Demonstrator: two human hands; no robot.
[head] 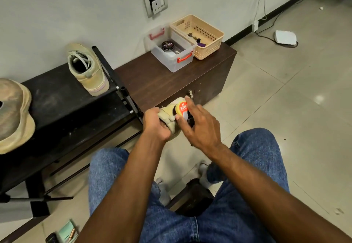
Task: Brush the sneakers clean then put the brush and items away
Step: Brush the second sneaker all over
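A beige suede sneaker (171,117) is held in the air in front of the dark brown wooden worktop (152,78), its long axis running from the lower left up toward the upper right, toe away from the person. The left hand (155,126) grips its near end, fingers curled round it. The right hand (200,126) pinches a yellow-capped Kiwi brush applicator (182,110) against the sneaker's side, index finger outstretched. Both forearms reach forward over blue jeans (247,166).
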